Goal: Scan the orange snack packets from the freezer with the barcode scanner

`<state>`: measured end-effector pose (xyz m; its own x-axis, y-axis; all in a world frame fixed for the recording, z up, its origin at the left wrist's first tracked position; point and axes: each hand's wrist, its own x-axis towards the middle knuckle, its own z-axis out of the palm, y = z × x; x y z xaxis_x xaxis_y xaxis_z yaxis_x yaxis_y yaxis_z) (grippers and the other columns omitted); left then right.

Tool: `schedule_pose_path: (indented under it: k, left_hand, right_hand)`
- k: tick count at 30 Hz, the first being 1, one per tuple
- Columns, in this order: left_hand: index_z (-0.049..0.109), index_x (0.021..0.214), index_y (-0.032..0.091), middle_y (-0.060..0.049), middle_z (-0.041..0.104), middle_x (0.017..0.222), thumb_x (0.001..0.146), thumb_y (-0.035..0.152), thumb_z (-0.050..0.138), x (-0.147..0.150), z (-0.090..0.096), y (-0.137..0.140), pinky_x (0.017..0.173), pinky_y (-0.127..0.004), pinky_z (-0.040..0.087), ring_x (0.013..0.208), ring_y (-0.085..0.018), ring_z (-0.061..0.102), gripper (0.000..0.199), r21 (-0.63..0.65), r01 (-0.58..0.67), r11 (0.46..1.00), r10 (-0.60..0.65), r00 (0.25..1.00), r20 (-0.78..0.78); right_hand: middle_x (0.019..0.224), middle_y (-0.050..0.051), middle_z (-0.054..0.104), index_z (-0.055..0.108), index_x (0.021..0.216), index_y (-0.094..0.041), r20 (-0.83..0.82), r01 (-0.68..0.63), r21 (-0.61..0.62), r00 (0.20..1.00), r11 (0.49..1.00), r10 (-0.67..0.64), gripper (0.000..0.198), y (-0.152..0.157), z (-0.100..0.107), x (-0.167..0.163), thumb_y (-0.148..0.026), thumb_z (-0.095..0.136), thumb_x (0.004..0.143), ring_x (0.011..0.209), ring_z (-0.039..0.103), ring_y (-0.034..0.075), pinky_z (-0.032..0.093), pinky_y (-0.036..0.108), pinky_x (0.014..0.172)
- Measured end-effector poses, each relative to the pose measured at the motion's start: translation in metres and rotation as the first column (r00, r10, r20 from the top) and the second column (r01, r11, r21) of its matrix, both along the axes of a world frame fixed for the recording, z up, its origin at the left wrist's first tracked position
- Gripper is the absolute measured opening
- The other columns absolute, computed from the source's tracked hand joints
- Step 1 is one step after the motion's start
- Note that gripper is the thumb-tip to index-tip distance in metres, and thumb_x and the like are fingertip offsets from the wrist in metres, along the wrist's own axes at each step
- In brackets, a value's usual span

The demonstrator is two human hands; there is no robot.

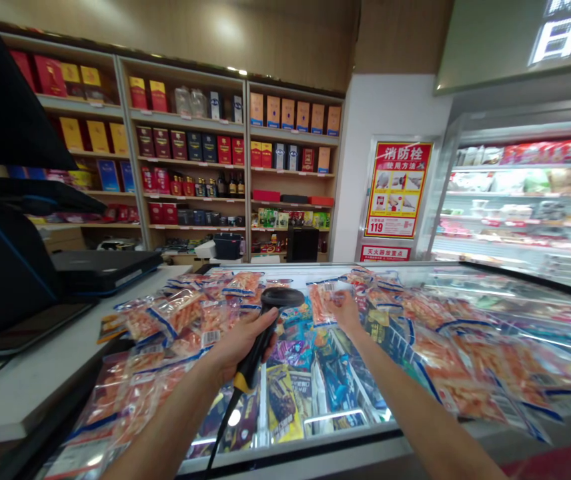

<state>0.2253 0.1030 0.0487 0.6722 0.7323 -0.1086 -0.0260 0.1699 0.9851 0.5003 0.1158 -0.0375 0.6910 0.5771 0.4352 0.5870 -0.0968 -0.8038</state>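
Note:
My left hand (236,340) is wrapped round the handle of a black barcode scanner (260,333) with a yellow base and a cable hanging down. The scanner's head points right, toward a clear plastic food packet (323,303) with orange-pink contents and a white label. My right hand (344,310) grips that packet by its right side, above the freezer's glass top. Similar packets (180,310) lie in a heap to the left of the scanner. More of them (480,360) are spread over the glass on the right.
Under the glass lid of the chest freezer (355,443) lie colourful wrapped goods (285,400). A counter (30,393) with a black checkout terminal (10,213) stands at the left. Shelves of boxes (190,147) line the back wall, and a lit display fridge (520,207) is at the right.

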Motion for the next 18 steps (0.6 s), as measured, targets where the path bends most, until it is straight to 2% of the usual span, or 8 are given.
schedule_pose_path:
  k: [2, 8, 16, 18]
  left_hand:
    - [0.048, 0.069, 0.016, 0.003, 0.051, 0.049, 0.065, 0.050, 0.055, 0.001, 0.003, -0.001, 0.034, -0.016, 0.033, 0.036, -0.006, 0.046, 0.035, 0.003, 0.035, 0.999, -0.035, 0.999, 0.024]
    - [0.050, 0.073, 0.015, 0.003, 0.051, 0.050, 0.066, 0.049, 0.054, 0.006, 0.004, -0.001, 0.036, -0.016, 0.033, 0.037, -0.006, 0.046, 0.035, -0.013, 0.079, 0.997, -0.078, 0.995, 0.057]
    - [0.049, 0.073, 0.015, 0.003, 0.051, 0.049, 0.066, 0.050, 0.054, 0.007, 0.003, 0.001, 0.035, -0.016, 0.033, 0.035, -0.006, 0.045, 0.036, -0.003, 0.046, 0.999, -0.045, 0.997, 0.065]
    - [0.049, 0.071, 0.015, 0.003, 0.051, 0.048, 0.065, 0.049, 0.054, 0.004, 0.003, 0.002, 0.034, -0.016, 0.032, 0.035, -0.006, 0.044, 0.035, 0.005, -0.003, 1.000, 0.003, 0.997, 0.077]
  right_hand:
    - [0.071, 0.002, 0.059, 0.046, 0.101, -0.015, 0.046, 0.010, 0.008, 0.999, 1.000, -0.011, 0.046, 0.000, 0.003, -0.004, -0.037, 0.051, 0.062, 0.064, 0.055, 0.017, 0.041, 0.027, 0.059]
    - [0.080, 0.007, 0.060, 0.044, 0.111, -0.011, 0.030, -0.056, 0.052, 0.998, 0.997, 0.054, 0.057, -0.005, 0.008, -0.011, -0.039, 0.051, 0.062, 0.070, 0.057, 0.018, 0.042, 0.029, 0.063]
    - [0.075, 0.006, 0.060, 0.045, 0.110, -0.010, 0.024, -0.026, 0.029, 0.999, 0.999, 0.025, 0.056, -0.005, 0.009, -0.013, -0.037, 0.051, 0.061, 0.069, 0.058, 0.020, 0.043, 0.031, 0.064]
    - [0.074, 0.006, 0.060, 0.043, 0.112, -0.010, -0.012, -0.036, 0.038, 0.999, 0.999, 0.037, 0.058, -0.003, 0.008, -0.015, -0.038, 0.052, 0.061, 0.069, 0.058, 0.021, 0.043, 0.031, 0.063]
